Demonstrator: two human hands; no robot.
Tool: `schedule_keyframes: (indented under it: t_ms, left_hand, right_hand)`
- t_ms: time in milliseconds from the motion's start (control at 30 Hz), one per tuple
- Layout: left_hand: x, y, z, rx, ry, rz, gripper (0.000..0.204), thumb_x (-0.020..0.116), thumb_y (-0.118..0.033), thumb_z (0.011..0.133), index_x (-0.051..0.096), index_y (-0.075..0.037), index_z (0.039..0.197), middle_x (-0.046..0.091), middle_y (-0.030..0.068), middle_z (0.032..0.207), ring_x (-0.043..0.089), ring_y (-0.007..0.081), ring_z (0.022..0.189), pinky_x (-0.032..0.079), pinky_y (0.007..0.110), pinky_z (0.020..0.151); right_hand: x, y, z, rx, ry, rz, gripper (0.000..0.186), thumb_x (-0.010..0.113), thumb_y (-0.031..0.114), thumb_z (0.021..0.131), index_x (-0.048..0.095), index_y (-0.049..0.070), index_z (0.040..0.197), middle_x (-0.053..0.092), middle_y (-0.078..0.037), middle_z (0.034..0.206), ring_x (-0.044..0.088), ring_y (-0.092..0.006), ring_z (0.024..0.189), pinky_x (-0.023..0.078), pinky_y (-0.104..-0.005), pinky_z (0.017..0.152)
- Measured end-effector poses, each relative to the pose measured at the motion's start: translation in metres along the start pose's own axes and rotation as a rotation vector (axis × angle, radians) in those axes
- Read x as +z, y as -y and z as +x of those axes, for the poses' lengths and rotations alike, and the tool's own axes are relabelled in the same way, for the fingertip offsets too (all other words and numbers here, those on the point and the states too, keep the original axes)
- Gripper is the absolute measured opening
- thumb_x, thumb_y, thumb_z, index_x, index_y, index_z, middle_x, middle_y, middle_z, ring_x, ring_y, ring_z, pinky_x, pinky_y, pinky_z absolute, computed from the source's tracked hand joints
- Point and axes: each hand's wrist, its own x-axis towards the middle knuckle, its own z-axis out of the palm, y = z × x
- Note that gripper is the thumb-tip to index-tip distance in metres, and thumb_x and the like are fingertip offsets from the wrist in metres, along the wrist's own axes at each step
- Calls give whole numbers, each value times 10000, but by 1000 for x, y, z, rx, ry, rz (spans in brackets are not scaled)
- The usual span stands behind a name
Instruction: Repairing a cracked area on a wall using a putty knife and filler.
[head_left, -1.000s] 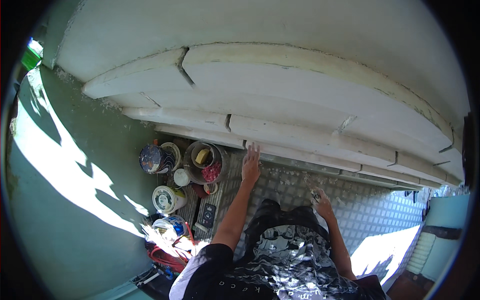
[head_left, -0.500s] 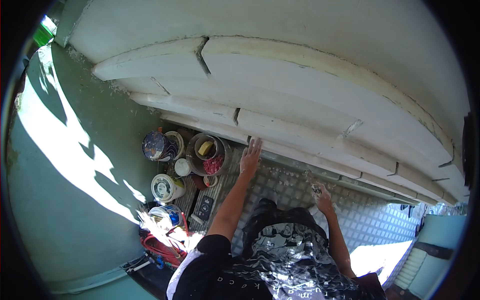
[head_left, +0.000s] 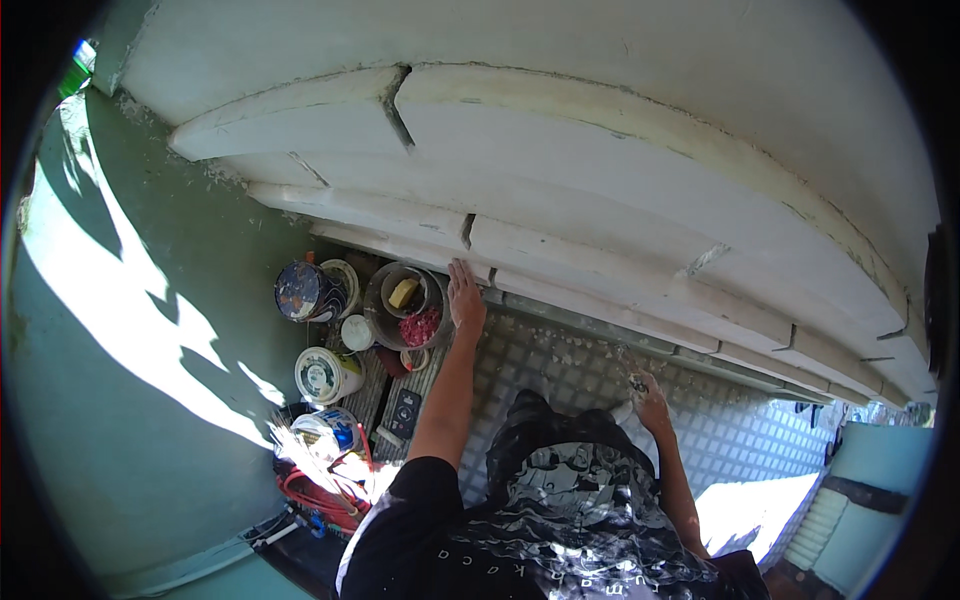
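The left hand (head_left: 465, 297) is held flat, palm turned down, with the fingers straight and close together and nothing gripped; its fingertips are laid over the lowest band of the white stepped wall moulding (head_left: 600, 262), though whether firm contact is made cannot be told. Just beyond those fingertips the moulding is cut by a dark joint groove (head_left: 468, 231). The right hand (head_left: 649, 403) is held lower and well apart, smeared with pale residue; a small dark-and-white object (head_left: 637, 383) is seen at its fingers, but whether it is gripped cannot be made out. The moulding, which runs ahead of both hands, is judged rigid and fixed, so it can be pressed or braced against but not lifted; its edges look brittle, and contact is best kept to the broad faces, away from the grooves. Just left of the left hand, a grey tub (head_left: 378, 318) is set, in which a yellow sponge (head_left: 404, 293), likely light and soft, and a pinkish-red bundle (head_left: 420, 327) are held.
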Motion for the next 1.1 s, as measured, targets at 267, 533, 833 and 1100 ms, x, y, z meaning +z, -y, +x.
schedule_keyframes:
  t_ms: [267, 533, 833, 1100]
  left_hand:
    - [-14, 1, -10, 350, 317, -570, 780, 563, 46, 734, 261, 2, 1451, 280, 244, 1494, 367, 416, 1311, 422, 411, 973]
    - [-3, 102, 26, -161, -388, -426, 694, 476, 74, 769, 276, 36, 1432, 277, 266, 1485, 312, 459, 1331, 318, 454, 1072]
    - [-14, 87, 63, -144, 155, -21, 746, 571, -123, 838, 187, 48, 1455, 154, 274, 1528, 153, 365, 1438, 219, 465, 1132]
    - [-4, 25, 18, -6, 89, -60, 838, 617, -155, 802, 150, 70, 1460, 156, 255, 1535, 144, 368, 1440, 180, 447, 1155]
  right_hand:
    - [2, 24, 14, -4, 47, 28, 471, 644, 153, 843, 492, 63, 1279, 582, -193, 1205, 537, -383, 1143, 416, -423, 968]
    - [13, 23, 25, -11, 89, -24, 496, 631, 189, 859, 455, 106, 1315, 567, -211, 1225, 518, -415, 1144, 400, -463, 973]
    - [13, 3, 12, 11, 9, -66, 513, 665, 121, 824, 481, 97, 1302, 594, -181, 1189, 548, -388, 1116, 426, -440, 944]
    - [12, 18, 8, 61, 57, -16, 452, 622, 211, 870, 478, 99, 1283, 583, -212, 1185, 528, -426, 1118, 412, -471, 943]
